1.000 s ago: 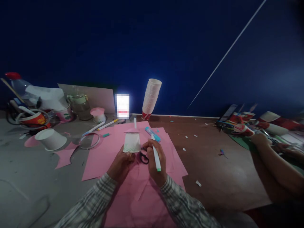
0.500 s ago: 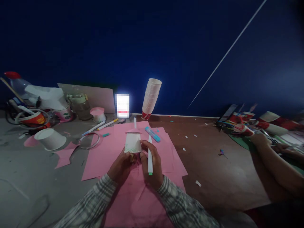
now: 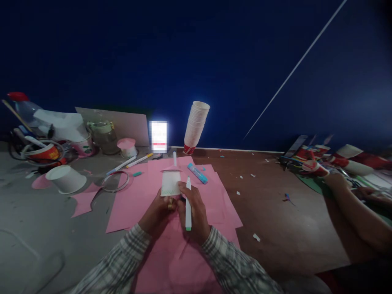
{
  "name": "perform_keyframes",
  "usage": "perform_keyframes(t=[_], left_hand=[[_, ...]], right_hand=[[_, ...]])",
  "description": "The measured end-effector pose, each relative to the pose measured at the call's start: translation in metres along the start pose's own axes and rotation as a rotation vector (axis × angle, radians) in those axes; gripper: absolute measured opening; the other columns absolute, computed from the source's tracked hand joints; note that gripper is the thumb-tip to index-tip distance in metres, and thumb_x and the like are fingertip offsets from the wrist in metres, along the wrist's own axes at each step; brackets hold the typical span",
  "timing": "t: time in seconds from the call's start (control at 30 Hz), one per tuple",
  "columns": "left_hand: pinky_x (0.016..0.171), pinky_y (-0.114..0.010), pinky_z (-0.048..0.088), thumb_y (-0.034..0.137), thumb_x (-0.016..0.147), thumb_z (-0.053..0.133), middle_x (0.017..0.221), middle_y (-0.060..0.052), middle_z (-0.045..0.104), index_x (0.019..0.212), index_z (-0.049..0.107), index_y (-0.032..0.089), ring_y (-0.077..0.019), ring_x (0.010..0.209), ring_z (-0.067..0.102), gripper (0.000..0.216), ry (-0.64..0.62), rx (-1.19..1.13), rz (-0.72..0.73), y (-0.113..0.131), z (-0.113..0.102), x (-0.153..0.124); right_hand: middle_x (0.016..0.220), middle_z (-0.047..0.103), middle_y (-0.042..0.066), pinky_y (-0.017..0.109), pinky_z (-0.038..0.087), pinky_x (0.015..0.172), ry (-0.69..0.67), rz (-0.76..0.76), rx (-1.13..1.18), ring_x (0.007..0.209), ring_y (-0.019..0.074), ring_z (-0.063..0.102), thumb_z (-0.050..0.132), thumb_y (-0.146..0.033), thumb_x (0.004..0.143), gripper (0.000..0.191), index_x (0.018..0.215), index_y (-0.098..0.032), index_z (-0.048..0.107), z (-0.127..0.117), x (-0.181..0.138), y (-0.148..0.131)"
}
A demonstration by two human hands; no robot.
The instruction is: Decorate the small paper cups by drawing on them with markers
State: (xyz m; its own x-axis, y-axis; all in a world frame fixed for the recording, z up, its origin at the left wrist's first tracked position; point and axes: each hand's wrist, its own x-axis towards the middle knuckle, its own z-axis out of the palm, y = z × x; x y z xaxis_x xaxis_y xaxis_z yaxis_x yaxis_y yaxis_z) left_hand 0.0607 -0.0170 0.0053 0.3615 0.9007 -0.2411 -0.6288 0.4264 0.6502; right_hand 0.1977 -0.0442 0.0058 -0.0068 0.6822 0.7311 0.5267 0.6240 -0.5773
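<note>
Between my hands is a white paper cup (image 3: pixel 170 183) with short green marks along its lower edge as I see it. My left hand (image 3: pixel 159 210) is closed on the near end of the cup, its fingers partly hidden. In my right hand (image 3: pixel 196 208) lies a white marker (image 3: pixel 188 208) with a green end, tucked between the fingers. The right fingertips also touch the cup's right side. Beyond the cup, a piece of pink paper (image 3: pixel 170 168) shows against its far end, with a white stick-like piece (image 3: pixel 174 158) behind it.
Pink sheets (image 3: pixel 134 204) lie under my hands, with a blue glue stick (image 3: pixel 197 173) on them. A tall stack of paper cups (image 3: pixel 196 126) leans at the back. To the left are an upturned cup (image 3: pixel 65 179) and a tape ring (image 3: pixel 115 188). Another person's arm (image 3: pixel 355 204) is at right.
The marker in my right hand has swung left and stands closer to upright. My right fingers have shifted slightly left against the cup, which my left hand still holds.
</note>
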Motion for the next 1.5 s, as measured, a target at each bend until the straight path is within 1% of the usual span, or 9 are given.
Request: perform_keyframes(t=[0.23,0.37,0.57,0.67,0.77,0.9,1.03,1.23,1.5], left_hand=[[0.065,-0.025,0.048,0.040,0.067,0.091,0.068,0.004,0.058,0.091,0.065,0.019,-0.0120,0.064,0.053,0.041,-0.023,0.021,-0.003,-0.003,-0.010,0.005],[0.065,-0.025,0.047,0.036,0.068,0.090,0.070,0.004,0.057,0.093,0.065,0.019,-0.0121,0.066,0.052,0.039,-0.009,0.039,0.011,-0.003,-0.010,0.005],[0.057,-0.022,0.038,0.036,0.063,0.089,0.064,0.007,0.048,0.085,0.060,0.019,-0.0098,0.060,0.040,0.041,0.037,0.091,0.066,0.002,0.001,0.005],[0.055,-0.022,0.034,0.036,0.060,0.089,0.062,0.007,0.046,0.083,0.058,0.019,-0.0088,0.058,0.037,0.043,0.044,0.128,0.087,0.004,0.005,0.006],[0.054,-0.022,0.031,0.039,0.058,0.089,0.063,0.007,0.048,0.088,0.059,0.019,-0.0085,0.056,0.035,0.047,0.039,0.161,0.103,0.004,0.007,0.006],[0.054,-0.023,0.031,0.039,0.058,0.088,0.063,0.007,0.050,0.091,0.061,0.018,-0.0087,0.056,0.037,0.047,0.053,0.194,0.113,0.002,0.008,0.007],[0.054,-0.023,0.032,0.038,0.058,0.087,0.062,0.007,0.049,0.089,0.059,0.019,-0.0089,0.056,0.038,0.045,0.054,0.199,0.115,0.002,0.008,0.007],[0.053,-0.022,0.030,0.039,0.057,0.087,0.059,0.008,0.047,0.085,0.056,0.019,-0.0080,0.055,0.035,0.046,0.048,0.199,0.109,0.003,0.009,0.006],[0.054,-0.022,0.032,0.039,0.057,0.084,0.061,0.008,0.047,0.085,0.056,0.020,-0.0089,0.056,0.036,0.044,0.050,0.237,0.093,0.003,0.009,0.006]], right_hand=[[0.135,0.067,0.012,0.046,0.057,0.102,-0.029,-0.012,-0.004,0.122,0.0263,0.065,0.054,-0.003,0.092,0.059,0.144,-0.030,0.050,-0.003,0.001,-0.001],[0.130,0.068,0.013,0.046,0.058,0.099,-0.021,0.014,-0.001,0.119,0.0263,0.066,0.053,-0.008,0.095,0.051,0.142,-0.028,0.051,-0.001,0.000,0.001],[0.122,0.070,0.009,0.044,0.060,0.094,0.140,0.183,0.199,0.106,0.0239,0.071,0.049,-0.027,0.103,0.037,0.140,-0.031,0.055,-0.004,-0.001,0.003],[0.108,0.072,0.008,0.044,0.060,0.087,0.167,0.220,0.297,0.097,0.0239,0.071,0.047,-0.039,0.105,0.031,0.131,-0.029,0.063,-0.010,0.003,0.000],[0.090,0.070,0.007,0.040,0.059,0.075,0.164,0.220,0.365,0.084,0.0228,0.069,0.048,-0.048,0.105,0.035,0.116,-0.025,0.072,-0.014,0.005,-0.001],[0.077,0.067,0.003,0.031,0.053,0.058,0.127,0.336,0.467,0.063,0.0166,0.062,0.052,-0.046,0.104,0.032,0.112,-0.022,0.072,-0.010,0.001,0.001],[0.071,0.066,0.001,0.027,0.050,0.054,0.118,0.438,0.494,0.060,0.0147,0.060,0.055,-0.044,0.102,0.028,0.102,-0.020,0.069,-0.008,-0.002,0.002],[0.069,0.066,0.001,0.028,0.051,0.054,0.145,0.455,0.536,0.057,0.0146,0.060,0.055,-0.049,0.100,0.033,0.099,-0.019,0.068,-0.009,0.000,0.000],[0.069,0.065,0.000,0.027,0.050,0.053,0.148,0.418,0.447,0.057,0.0145,0.060,0.055,-0.046,0.102,0.030,0.099,-0.020,0.069,-0.007,-0.002,0.003]])
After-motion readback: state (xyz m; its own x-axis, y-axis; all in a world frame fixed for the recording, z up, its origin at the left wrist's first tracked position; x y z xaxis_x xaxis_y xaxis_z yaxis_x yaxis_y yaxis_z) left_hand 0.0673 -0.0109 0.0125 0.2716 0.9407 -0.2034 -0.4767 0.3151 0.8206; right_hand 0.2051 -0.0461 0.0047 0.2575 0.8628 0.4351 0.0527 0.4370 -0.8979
